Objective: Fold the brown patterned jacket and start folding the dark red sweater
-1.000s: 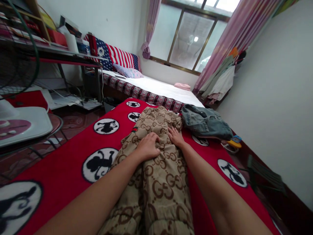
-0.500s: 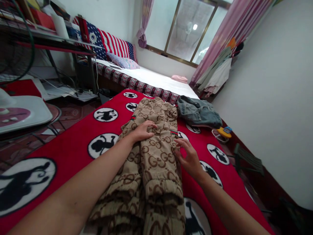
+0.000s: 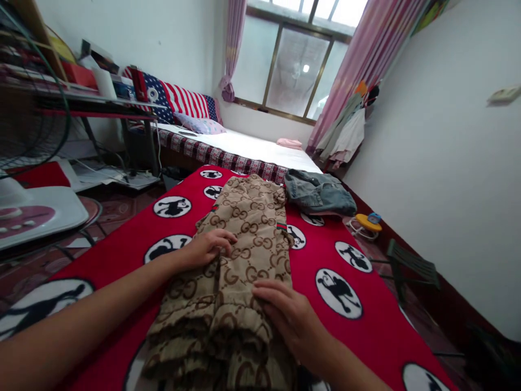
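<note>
A pair of tan patterned trousers (image 3: pixel 252 228) lies lengthwise on a red blanket (image 3: pixel 134 260) printed with dark monkey figures in white circles. The elastic cuffs are bunched toward me, one leg over another. My left hand (image 3: pixel 209 248) rests on the left side of the trousers, fingers loosely curved and apart. Lower down, my right hand (image 3: pixel 291 312) lies with stretched fingers on the right part of the leg near the cuff. Neither hand grips the cloth.
Folded denim (image 3: pixel 319 193) sits at the blanket's far right. Beyond stands a bed (image 3: pixel 248 144) with a white cover. A cluttered desk (image 3: pixel 109 106) is at left, with a white tray seat (image 3: pixel 52 212) in front. A yellow stool (image 3: pixel 368 221) and a dark folding chair (image 3: pixel 413 263) stand at right.
My right hand has moved from the trousers' right edge down onto the leg near the cuff. My left hand has slid toward the left edge. The view has tilted up somewhat.
</note>
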Tool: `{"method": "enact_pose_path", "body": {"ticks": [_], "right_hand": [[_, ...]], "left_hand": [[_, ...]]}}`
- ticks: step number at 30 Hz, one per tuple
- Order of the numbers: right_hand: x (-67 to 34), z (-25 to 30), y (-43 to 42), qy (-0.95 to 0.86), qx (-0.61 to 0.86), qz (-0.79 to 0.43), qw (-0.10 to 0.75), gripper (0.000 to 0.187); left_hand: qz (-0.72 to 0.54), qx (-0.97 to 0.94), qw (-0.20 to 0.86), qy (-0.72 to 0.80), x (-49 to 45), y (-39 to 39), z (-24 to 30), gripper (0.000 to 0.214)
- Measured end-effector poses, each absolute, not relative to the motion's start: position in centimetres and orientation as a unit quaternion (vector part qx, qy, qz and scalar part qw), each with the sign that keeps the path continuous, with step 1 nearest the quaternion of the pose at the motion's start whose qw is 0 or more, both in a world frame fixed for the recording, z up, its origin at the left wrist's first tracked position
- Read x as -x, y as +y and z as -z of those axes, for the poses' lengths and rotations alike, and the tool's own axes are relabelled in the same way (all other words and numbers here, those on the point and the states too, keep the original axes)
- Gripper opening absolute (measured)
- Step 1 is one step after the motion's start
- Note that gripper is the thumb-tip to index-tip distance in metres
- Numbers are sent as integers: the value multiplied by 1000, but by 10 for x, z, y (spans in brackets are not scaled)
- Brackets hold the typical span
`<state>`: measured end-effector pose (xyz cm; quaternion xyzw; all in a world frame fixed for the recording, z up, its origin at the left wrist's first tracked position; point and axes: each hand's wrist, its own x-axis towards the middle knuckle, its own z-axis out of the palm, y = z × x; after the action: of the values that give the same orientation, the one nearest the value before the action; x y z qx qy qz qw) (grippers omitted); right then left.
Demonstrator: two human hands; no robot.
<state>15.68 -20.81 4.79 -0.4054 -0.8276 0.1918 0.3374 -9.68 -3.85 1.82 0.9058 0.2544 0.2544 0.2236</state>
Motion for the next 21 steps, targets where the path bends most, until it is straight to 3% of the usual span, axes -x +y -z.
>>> {"method": "enact_pose_path", "body": {"ticks": [3,6,11,15,18,21], "right_hand": [[-192,-47,-182,-773,470,-141,401,24],[-227,-30,-137,-662,594,-91,448,26],[-239,-1,-82,-584,674,-123,435,33],[-225,-1,-79,-591,685,-46,423,6],[-213,-5,-83,-649,661,66,371,9],[-203,-9,-79,-743,608,115,255,17]], "left_hand": [[-213,-905,240,277,116,-44,-26,45],[-199,-897,242,312,108,-45,-42,37],[-313,-860,251,317,57,-51,-58,24],[-315,-868,265,278,33,-52,-36,24],[-323,-868,263,272,33,-49,-17,24],[-325,-866,267,270,36,-47,-10,25]]}}
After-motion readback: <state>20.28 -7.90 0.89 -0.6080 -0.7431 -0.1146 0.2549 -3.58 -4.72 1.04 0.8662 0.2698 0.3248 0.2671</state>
